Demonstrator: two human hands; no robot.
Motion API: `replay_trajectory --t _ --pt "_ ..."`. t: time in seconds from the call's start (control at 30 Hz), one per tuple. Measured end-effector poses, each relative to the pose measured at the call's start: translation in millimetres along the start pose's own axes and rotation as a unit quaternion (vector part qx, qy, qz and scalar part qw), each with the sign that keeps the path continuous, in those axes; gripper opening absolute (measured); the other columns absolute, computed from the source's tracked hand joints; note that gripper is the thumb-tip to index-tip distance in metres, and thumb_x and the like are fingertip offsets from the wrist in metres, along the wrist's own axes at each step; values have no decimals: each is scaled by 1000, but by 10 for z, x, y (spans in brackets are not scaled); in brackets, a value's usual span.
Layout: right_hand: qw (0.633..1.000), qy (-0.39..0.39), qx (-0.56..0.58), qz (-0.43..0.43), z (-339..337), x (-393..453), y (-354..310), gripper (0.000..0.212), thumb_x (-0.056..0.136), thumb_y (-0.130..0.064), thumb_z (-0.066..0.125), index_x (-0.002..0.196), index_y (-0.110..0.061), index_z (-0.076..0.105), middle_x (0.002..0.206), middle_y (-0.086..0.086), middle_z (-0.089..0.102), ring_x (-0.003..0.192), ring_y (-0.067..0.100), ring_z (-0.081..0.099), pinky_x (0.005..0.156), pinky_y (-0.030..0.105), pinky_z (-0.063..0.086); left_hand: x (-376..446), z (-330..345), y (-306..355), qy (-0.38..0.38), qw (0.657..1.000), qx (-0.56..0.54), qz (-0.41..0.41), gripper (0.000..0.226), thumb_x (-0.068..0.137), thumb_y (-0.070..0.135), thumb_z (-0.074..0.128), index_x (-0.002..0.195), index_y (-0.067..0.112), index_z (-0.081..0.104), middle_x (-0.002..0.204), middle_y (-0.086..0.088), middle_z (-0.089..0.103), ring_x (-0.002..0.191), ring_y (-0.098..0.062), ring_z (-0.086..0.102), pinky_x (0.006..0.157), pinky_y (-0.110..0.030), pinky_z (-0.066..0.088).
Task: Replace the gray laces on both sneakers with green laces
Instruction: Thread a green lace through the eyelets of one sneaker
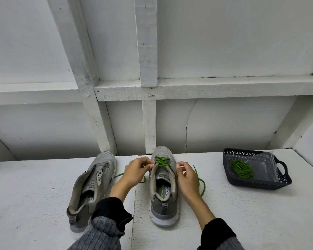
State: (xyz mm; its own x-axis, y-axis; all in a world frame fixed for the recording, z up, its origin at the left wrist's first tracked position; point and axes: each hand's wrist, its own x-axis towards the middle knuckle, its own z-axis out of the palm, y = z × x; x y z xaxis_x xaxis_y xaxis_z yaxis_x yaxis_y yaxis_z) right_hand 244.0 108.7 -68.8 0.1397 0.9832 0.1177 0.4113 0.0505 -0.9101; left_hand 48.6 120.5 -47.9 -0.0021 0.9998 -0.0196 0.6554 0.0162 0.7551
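Two gray sneakers sitting on white counter, unlaced sneaker at 7 o'clock, half-laced sneaker at 6, left hand and right hand pinching green lace at its eyelets, spare green lace lying in dark basket at 4.

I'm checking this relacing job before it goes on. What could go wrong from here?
1. The green lace trails loose on the table beside the right hand; it might snag or end up uneven.
2. The left sneaker shows bare eyelets, and the spare lace lies apart in the basket, so it could get forgotten.
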Motion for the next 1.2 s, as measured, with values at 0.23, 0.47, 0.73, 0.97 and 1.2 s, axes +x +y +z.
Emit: replay_trajectory --t 0.23,0.47,0.73,0.97,1.2 --pt "993 -87 -78 -13 -17 102 -6 12 95 -21 56 83 -24 59 99 3 56 104 24 49 82 30 37 -95 95 103 34 996 75 -23 33 101 43 40 72 29 47 78 12 64 86 -15 54 78 -36 29" --pt "974 -61 -216 -21 -19 134 -8 16 100 -20 44 101 -13 59 116 3 53 108 24 43 89 34 37 -96 85 66 19 999 34 -8 36 101 35 45 66 28 51 68 13 61 76 -14 56 76 -35 41" --pt "996 -20 -88 -23 -33 67 -229 20 95 -38 53 88 -19 52 91 -4 54 87 15 52 72 30 39 -139 -76 -130 111 953 -216 -179 23 102 7 34 106 5 56 97 -17 68 69 -24 64 60 -30 48" --pt "989 -40 -138 -33 121 -30 -243 15 91 -28 58 97 -17 50 96 -2 51 86 16 51 73 29 44 -222 98 -283 110 940 302 -113 35 85 -8 39 117 4 50 119 -13 58 110 -32 56 77 -37 46" --pt "990 -21 -130 -47 119 -55 -195 15 91 -24 59 97 -15 49 95 0 52 82 16 52 71 28 44 -187 140 -560 113 913 389 -53 44 37 -11 84 69 6 59 60 -14 55 49 -33 57 38 -28 43"
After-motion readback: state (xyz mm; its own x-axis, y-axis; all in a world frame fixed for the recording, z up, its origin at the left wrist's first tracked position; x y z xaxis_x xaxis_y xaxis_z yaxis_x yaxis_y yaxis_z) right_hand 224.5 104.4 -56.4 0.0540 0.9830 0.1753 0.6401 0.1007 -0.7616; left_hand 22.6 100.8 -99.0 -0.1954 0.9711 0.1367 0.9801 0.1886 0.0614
